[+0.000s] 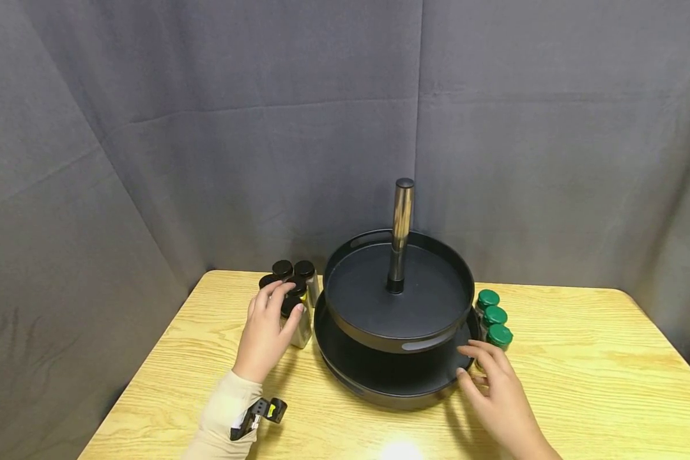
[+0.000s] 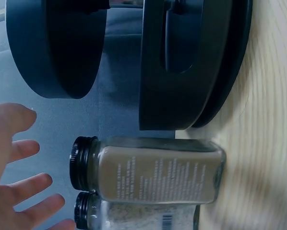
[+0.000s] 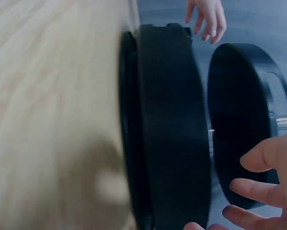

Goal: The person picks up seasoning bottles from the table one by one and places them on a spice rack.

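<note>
Both hands (image 1: 264,338) (image 1: 499,391) empty — loosely spread near jars (image 2: 158,172).

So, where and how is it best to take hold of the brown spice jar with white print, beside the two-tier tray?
Probably by the ribbed black cap, coming from above: the brown jar stands upright with its cap exposed. The barcoded jar crowds one side and the two-tier tray stands close on the other, so a sideways pinch looks tight.

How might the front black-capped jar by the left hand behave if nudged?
The black-capped jar looks like glass, so it's probably stiff and breakable. Its flat sides suggest little rolling, but its tall shape might tip.
</note>
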`<state>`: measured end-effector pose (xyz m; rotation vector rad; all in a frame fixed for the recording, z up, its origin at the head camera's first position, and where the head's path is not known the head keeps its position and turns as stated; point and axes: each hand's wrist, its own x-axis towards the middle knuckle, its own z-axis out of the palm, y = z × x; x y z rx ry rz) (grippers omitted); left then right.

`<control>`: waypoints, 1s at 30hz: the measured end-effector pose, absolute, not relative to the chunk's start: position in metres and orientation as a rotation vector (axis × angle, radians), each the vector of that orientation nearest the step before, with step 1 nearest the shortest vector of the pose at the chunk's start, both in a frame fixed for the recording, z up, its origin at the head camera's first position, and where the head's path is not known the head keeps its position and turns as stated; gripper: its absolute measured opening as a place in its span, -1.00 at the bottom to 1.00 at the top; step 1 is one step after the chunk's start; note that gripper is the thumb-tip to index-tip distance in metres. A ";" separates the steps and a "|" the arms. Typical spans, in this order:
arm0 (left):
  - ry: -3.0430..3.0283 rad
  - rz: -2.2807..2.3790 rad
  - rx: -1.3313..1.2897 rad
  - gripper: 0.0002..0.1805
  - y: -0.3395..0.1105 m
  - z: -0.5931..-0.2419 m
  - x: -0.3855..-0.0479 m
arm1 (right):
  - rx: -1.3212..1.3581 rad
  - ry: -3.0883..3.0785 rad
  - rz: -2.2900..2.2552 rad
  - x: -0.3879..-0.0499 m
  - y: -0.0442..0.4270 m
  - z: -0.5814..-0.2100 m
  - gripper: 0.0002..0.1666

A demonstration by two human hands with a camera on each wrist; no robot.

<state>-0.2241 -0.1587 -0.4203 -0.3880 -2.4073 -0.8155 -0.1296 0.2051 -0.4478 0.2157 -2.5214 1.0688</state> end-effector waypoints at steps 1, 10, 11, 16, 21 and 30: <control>-2.402 -0.824 -0.384 -0.55 -0.158 -0.422 -0.224 | 0.212 -2.525 1.055 -0.130 0.205 -0.450 -0.67; -2.385 -0.890 -0.307 -0.53 -0.153 -0.433 -0.222 | 0.152 -2.561 1.097 -0.132 0.199 -0.463 -0.61; -2.388 -0.898 -0.302 -0.53 -0.153 -0.434 -0.222 | 0.131 -2.574 1.118 -0.133 0.198 -0.464 -0.57; -2.394 -0.929 -0.293 -0.55 -0.150 -0.440 -0.222 | 0.045 -2.616 1.217 -0.133 0.196 -0.463 -0.35; -2.390 -0.947 -0.291 -0.57 -0.148 -0.444 -0.224 | 0.059 -2.603 1.199 -0.134 0.196 -0.465 -0.20; -2.368 -0.939 -0.310 -0.59 -0.149 -0.454 -0.227 | 0.076 -2.656 1.306 -0.135 0.196 -0.469 -0.35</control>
